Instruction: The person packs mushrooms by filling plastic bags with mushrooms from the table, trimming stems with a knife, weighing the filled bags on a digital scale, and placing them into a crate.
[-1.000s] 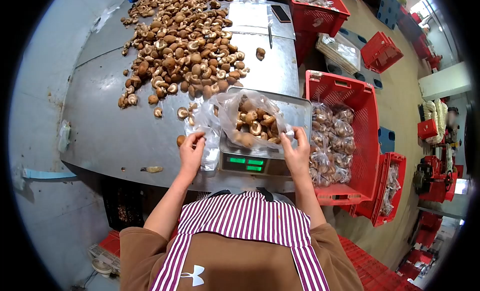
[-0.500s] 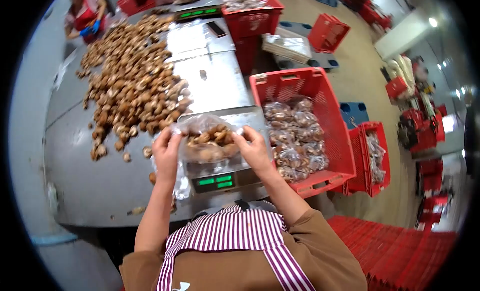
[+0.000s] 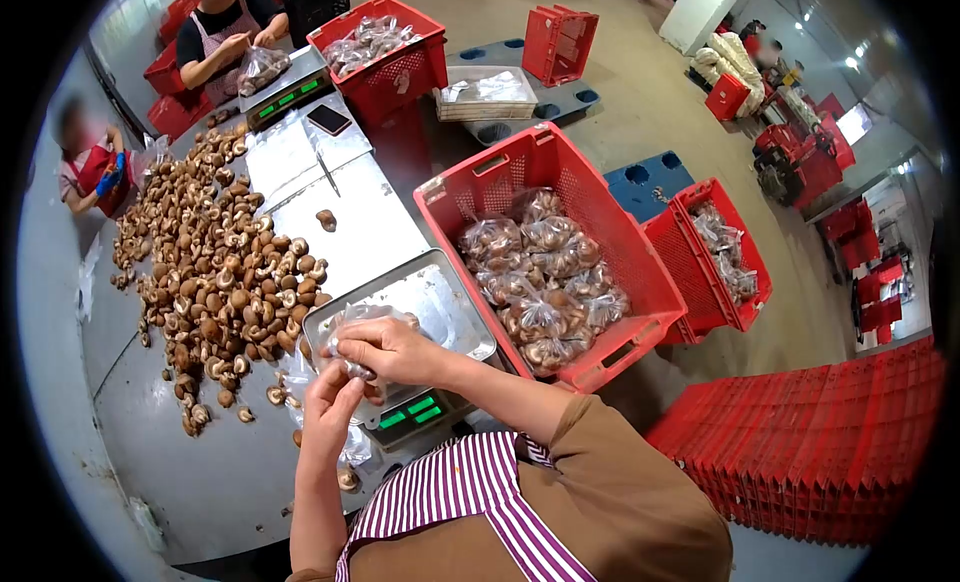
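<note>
My left hand (image 3: 328,402) and my right hand (image 3: 388,350) are close together over the left part of the scale's metal tray (image 3: 445,307). Both have their fingers closed on the clear plastic bag (image 3: 350,317), gathered between them and largely hidden by my right hand. Green digits glow on the scale's display (image 3: 410,412) just below my hands. A large heap of brown mushrooms (image 3: 215,297) spreads over the metal table (image 3: 225,482) to the left. Loose plastic bags (image 3: 298,377) lie beside my left hand.
Right of the scale, a red crate (image 3: 640,282) holds several bagged mushrooms (image 3: 545,282). A phone (image 3: 328,120) and a pen (image 3: 328,174) lie on the table. Two co-workers stand at its far side, one holding a filled bag (image 3: 262,70). Red crates (image 3: 800,442) are stacked at right.
My hands have come together, gathering the bag's opening, which was spread wide before. The view has swung right, bringing the co-workers and more crates into sight.
</note>
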